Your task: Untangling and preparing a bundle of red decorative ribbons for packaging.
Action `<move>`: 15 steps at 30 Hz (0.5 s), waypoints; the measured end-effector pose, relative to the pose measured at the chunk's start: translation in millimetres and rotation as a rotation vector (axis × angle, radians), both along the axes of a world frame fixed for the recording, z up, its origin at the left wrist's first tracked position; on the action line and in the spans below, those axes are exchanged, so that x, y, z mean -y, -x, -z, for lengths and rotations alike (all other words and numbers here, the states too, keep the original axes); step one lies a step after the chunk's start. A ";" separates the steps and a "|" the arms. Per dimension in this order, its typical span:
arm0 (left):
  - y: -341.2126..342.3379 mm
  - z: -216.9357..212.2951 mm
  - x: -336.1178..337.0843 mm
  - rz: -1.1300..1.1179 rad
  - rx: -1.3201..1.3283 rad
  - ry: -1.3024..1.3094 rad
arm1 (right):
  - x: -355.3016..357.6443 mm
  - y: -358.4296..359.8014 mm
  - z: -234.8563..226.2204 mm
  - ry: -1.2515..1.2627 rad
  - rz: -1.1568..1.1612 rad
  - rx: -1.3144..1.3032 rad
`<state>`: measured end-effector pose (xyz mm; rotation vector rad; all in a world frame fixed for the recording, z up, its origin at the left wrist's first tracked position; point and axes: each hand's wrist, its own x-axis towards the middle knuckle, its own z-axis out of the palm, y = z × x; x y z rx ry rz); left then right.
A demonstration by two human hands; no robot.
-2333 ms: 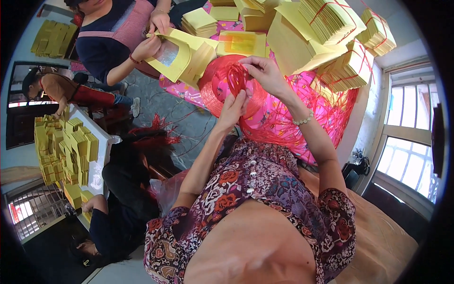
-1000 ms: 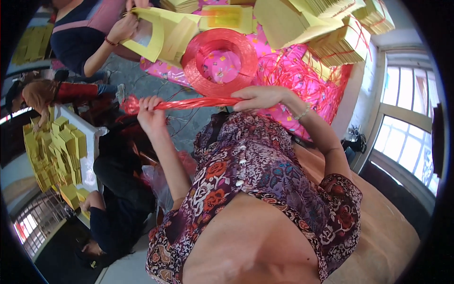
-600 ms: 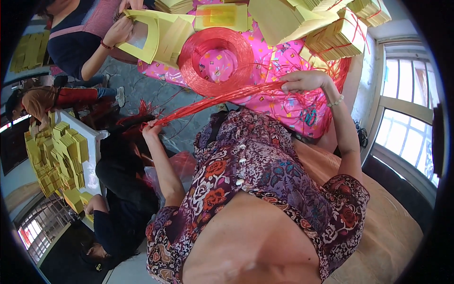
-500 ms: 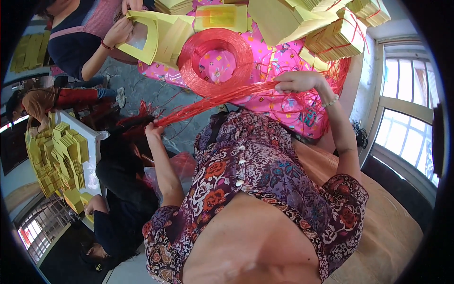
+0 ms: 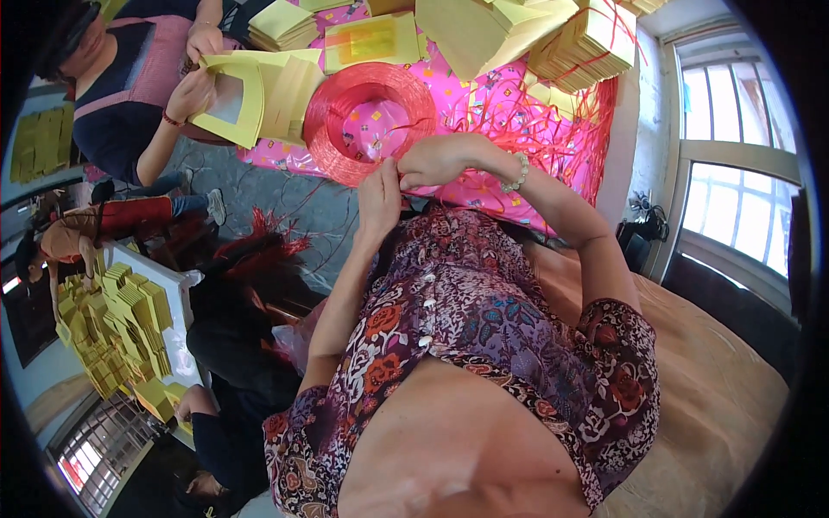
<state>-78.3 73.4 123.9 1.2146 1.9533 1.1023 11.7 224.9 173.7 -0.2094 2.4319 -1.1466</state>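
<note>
My left hand (image 5: 378,197) and my right hand (image 5: 434,160) meet fingertip to fingertip in front of my flowered blouse. Both pinch a thin red string that barely shows between the fingers. Just beyond the hands lies a round coil of red string (image 5: 326,129) on a pink patterned cloth (image 5: 484,95). Loose red strands (image 5: 553,129) spread over the cloth to the right of the coil. My right wrist wears a pale bead bracelet (image 5: 516,174).
Stacks of yellow paper (image 5: 587,43) stand along the cloth's far side. A person at top left folds a yellow sheet (image 5: 233,95). Another red strand bundle (image 5: 259,250) lies left. A white table with yellow packets (image 5: 121,328) stands at far left, a window (image 5: 734,173) at right.
Earlier my hands held a red strand stretched wide, the left hand low and far left. Now the left hand has come up and both hands meet near the coil.
</note>
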 end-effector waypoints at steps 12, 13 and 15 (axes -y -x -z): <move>100.8 58.5 93.5 -0.408 -0.345 0.144 | -71.3 -86.8 -13.7 0.297 0.326 0.370; 107.9 68.3 103.3 -0.414 -0.348 0.143 | -72.8 -89.7 -21.6 0.295 0.320 0.367; 120.3 87.6 118.8 -0.408 -0.400 0.160 | -75.1 -94.4 -30.2 0.280 0.378 0.459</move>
